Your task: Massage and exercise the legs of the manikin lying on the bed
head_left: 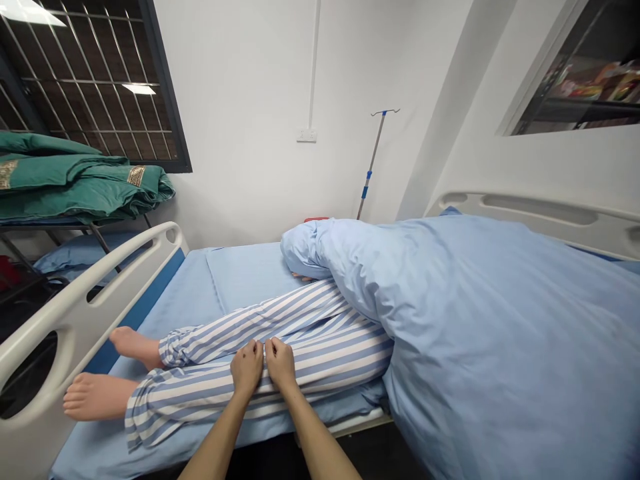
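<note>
Two legs in blue-and-white striped trousers (325,353) lie along a hospital bed; the bare feet (100,397) are at the left and look like a manikin's. My left hand (247,368) is closed, knuckles up, against the trousers near the knee of the closer leg. Beside it, almost touching, my right hand (280,363) is also closed on the same leg. The curled fingertips are hidden, so whether they pinch the cloth does not show. A light blue quilt (475,320) is bunched over the upper body, hiding it.
A pale footboard (120,280) rises at the left, a headboard (540,210) at the right. Behind the bed stand a drip pole (371,167) and a white wall with a socket (307,136). Folded green bedding (85,183) lies on a rack beneath the barred window.
</note>
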A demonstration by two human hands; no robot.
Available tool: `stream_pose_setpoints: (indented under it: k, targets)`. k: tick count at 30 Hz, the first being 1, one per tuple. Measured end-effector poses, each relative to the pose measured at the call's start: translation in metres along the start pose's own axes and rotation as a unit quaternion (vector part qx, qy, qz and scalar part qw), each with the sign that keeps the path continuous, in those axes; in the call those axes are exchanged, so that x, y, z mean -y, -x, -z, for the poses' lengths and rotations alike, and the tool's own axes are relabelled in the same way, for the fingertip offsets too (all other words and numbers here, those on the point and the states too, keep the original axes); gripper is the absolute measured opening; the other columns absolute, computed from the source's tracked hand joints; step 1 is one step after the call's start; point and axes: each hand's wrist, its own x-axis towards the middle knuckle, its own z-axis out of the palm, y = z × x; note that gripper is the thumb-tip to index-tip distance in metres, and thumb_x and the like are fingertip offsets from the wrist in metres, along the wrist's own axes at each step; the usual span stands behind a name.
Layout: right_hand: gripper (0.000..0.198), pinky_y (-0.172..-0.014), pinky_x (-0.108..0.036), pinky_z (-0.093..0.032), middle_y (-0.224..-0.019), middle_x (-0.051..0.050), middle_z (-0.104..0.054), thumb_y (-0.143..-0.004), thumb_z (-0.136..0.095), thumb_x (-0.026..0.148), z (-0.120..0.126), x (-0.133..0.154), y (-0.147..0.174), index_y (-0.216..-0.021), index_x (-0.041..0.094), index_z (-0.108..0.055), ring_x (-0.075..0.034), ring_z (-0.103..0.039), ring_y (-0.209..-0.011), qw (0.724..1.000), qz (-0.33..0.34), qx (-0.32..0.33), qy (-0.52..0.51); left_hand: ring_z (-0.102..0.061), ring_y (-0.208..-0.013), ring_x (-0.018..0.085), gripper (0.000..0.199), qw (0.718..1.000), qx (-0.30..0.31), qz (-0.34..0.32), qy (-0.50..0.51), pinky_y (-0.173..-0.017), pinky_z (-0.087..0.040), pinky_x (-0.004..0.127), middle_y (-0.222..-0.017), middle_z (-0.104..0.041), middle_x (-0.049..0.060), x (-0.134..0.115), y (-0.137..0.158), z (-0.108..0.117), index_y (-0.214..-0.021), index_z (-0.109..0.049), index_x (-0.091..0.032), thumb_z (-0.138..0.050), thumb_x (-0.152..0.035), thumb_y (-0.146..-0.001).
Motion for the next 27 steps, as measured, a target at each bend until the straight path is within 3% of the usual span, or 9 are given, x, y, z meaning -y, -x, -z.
stream_pose_setpoints:
  k: [6,10,18,22,27]
  targets:
    - [0.041,-0.05,-0.024,-0.022,-0.048,0.001,-0.048,-0.087,-0.031,0.035,0.001,0.0,-0.001,-0.052,0.019,-0.045,-0.01,-0.039,-0.048,1.0,0.002,-0.003,-0.03,-0.049,-0.06,0.012,0.032,0.987,-0.012,0.005,0.161,-0.057,-0.029,0.023,-0.059,-0.056,0.001,-0.009,-0.017,0.003,-0.056,-0.049,-0.018,-0.035,-0.031,-0.083]
    - [0.04,-0.051,-0.024,-0.022,-0.048,0.001,-0.047,-0.087,-0.031,0.035,0.0,-0.003,-0.002,-0.052,0.019,-0.042,-0.01,-0.039,-0.048,0.999,-0.005,-0.008,-0.046,-0.044,-0.053,0.011,0.036,0.968,-0.031,0.016,0.247,-0.054,-0.028,0.022,-0.05,-0.049,-0.002,-0.018,-0.019,-0.004,-0.053,-0.043,-0.018,-0.033,-0.035,-0.083]
    - [0.036,-0.05,-0.022,-0.025,-0.049,0.002,-0.047,-0.086,-0.035,0.035,-0.005,-0.007,0.0,-0.055,0.018,-0.044,-0.01,-0.039,-0.048,0.997,-0.024,-0.024,-0.066,-0.054,-0.064,0.015,0.026,0.994,-0.013,-0.023,0.102,-0.057,-0.025,0.025,-0.069,-0.064,0.004,-0.014,-0.003,-0.024,-0.071,-0.054,-0.02,-0.037,-0.032,-0.085]
    - [0.036,-0.051,-0.022,-0.025,-0.05,0.002,-0.049,-0.086,-0.034,0.033,-0.004,-0.004,-0.001,-0.055,0.018,-0.046,-0.01,-0.041,-0.049,0.998,-0.025,-0.019,-0.05,-0.056,-0.069,0.016,0.024,0.997,-0.009,-0.026,0.073,-0.059,-0.026,0.026,-0.074,-0.065,0.005,-0.013,-0.005,-0.022,-0.076,-0.056,-0.019,-0.037,-0.031,-0.086]
    - [0.034,-0.049,-0.022,-0.021,-0.046,0.003,-0.045,-0.081,-0.038,0.027,0.017,0.009,-0.019,-0.049,0.018,-0.044,-0.009,-0.036,-0.048,0.999,-0.011,0.041,-0.015,-0.056,-0.072,0.016,0.028,0.998,0.001,-0.011,0.066,-0.059,-0.025,0.025,-0.078,-0.066,0.006,-0.017,-0.002,-0.012,-0.076,-0.056,-0.019,-0.033,-0.03,-0.087]
